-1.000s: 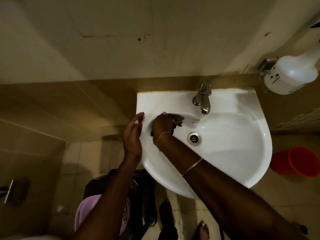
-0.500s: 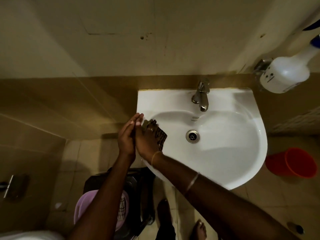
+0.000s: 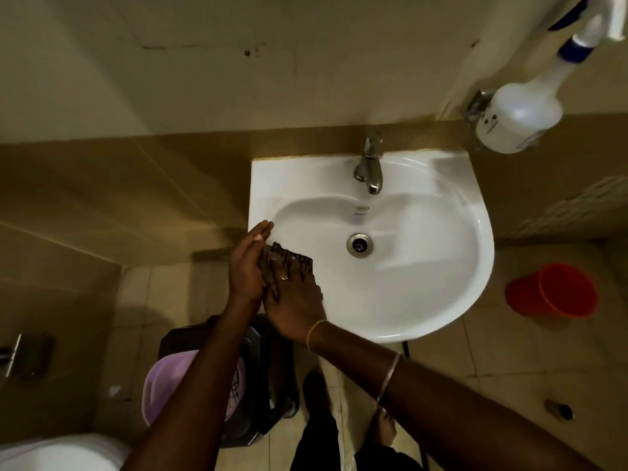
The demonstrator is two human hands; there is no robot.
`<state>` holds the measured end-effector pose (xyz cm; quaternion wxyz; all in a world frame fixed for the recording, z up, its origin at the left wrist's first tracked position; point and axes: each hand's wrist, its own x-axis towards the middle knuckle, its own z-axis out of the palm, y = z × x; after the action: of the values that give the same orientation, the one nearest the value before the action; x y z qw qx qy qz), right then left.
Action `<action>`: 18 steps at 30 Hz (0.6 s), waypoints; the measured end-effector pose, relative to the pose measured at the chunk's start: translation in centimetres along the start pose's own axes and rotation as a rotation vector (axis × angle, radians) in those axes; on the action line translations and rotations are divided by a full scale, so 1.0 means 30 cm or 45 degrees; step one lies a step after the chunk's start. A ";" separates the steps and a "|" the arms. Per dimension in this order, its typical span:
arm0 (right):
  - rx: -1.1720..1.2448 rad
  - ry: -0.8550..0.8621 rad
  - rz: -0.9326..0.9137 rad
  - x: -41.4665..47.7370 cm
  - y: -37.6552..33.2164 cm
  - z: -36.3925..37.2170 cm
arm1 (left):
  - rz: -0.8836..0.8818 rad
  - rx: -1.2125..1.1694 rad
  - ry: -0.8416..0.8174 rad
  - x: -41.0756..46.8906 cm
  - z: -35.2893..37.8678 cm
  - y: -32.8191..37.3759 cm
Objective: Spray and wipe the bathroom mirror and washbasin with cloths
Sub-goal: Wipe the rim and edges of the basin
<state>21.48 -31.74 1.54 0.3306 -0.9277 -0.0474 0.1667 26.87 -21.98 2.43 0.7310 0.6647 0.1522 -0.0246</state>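
A white washbasin [image 3: 475,266] is fixed to the tiled wall [image 3: 102,198], its bowl spread to the right of the fingers [image 3: 261,230]. A white rounded fixture [image 3: 57,450] is seen well below and left of them, cut off by the frame's corner. A white spray bottle [image 3: 520,120] is hung high to the right, well apart from the fingers, its trigger head cut off by the top edge. A red bucket [image 3: 557,290] is set on the floor [image 3: 509,368] far to the right, past the basin. Below the fingers, a purple tub [image 3: 159,385] and a dark frame [image 3: 275,362] under it are partly covered by the left forearm [image 3: 190,396]; what lies in the tub cannot be made out. The chrome tap [image 3: 368,168] is mounted at the basin's back edge, up and right of the fingers, and the drain [image 3: 359,244] is sunk near their right. The dark patterned cloth [image 3: 290,261] is found on the basin's left rim, between the two hands, part of it hidden under the right one. The left hand [image 3: 246,266] is held edge-on against the rim, its fingers straight and together; whether the cloth is touched by its palm cannot be judged. The right hand [image 3: 295,300] is laid flat on the cloth, its fingers stretched out and pressed onto it, none curled around it.
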 end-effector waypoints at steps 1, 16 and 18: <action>-0.014 -0.023 0.001 -0.026 0.020 -0.015 | -0.001 0.038 -0.004 -0.019 0.017 -0.003; -0.442 -0.028 -0.234 -0.298 0.421 -0.234 | -0.131 0.381 -0.090 -0.242 0.269 -0.074; -0.507 -0.019 -0.254 -0.319 0.486 -0.293 | -0.149 0.431 -0.094 -0.273 0.322 -0.083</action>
<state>15.17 -50.20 1.41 0.1554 -0.9641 -0.1733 0.1273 20.30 -33.09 2.79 0.6110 0.7670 0.1573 -0.1166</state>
